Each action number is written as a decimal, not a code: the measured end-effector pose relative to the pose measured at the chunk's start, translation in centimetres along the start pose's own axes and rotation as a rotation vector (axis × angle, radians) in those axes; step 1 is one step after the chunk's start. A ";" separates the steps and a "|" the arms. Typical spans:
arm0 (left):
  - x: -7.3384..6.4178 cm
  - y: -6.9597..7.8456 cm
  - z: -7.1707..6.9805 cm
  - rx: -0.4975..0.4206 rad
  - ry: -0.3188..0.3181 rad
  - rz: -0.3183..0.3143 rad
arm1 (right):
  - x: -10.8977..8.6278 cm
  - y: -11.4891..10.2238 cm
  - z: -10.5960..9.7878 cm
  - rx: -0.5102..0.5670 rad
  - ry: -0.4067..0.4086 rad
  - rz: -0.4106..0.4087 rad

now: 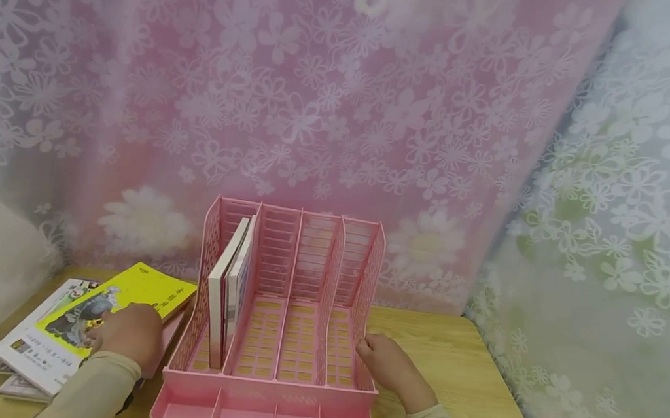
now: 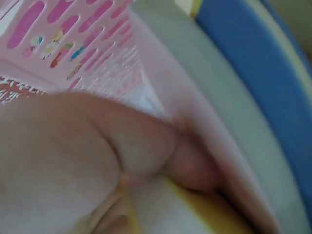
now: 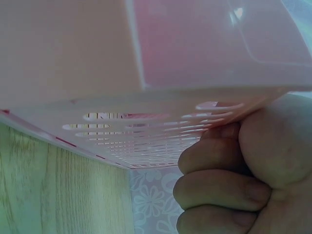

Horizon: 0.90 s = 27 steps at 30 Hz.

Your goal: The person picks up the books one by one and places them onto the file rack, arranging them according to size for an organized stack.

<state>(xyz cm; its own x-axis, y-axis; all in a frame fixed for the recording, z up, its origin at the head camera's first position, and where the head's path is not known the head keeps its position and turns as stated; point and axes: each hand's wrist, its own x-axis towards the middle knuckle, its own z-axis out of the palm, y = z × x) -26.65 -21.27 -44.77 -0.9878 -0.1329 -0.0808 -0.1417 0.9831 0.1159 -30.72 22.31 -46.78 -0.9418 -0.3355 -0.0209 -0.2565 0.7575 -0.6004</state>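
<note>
Yellow and white, the book (image 1: 74, 329) lay atop other books (image 1: 22, 389) left of the pink rack (image 1: 268, 388), pinched by the curled left hand (image 1: 131, 334); the right hand (image 1: 389, 365) gripped the rack's side wall. Working remotely, I judged the book light, bendable and slick, best taken by a long edge.

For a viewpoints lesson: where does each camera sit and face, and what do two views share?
Head: on the head, facing forward and down at the pink organizer; left grip and right grip show.
Left wrist: on that wrist, facing a yellow book; left grip shows.
Right wrist: on that wrist, facing along the organizer's side; right grip shows.
Head and right wrist share the right grip.
</note>
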 end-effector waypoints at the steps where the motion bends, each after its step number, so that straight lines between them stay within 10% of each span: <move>1: 0.0 0.1 -0.1 -0.022 0.016 -0.002 | 0.0 0.0 0.0 -0.010 0.006 0.001; 10: 1.1 -1.3 -0.1 -0.074 0.101 0.063 | 0.3 0.0 -0.3 -0.035 0.032 0.006; 15: 1.7 -2.3 -0.5 -0.115 0.048 0.033 | 0.2 -0.1 -0.2 -0.031 0.030 0.025; 27: -0.6 -2.1 -0.5 -0.108 0.053 0.042 | 0.1 -0.2 0.2 0.009 -0.014 -0.001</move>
<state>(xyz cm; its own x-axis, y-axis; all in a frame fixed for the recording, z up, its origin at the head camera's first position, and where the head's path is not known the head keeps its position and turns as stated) -25.80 -23.30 -44.48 -0.9946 -0.1013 -0.0217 -0.1036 0.9689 0.2247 -30.70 22.05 -46.86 -0.9385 -0.3437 -0.0316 -0.2549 0.7520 -0.6078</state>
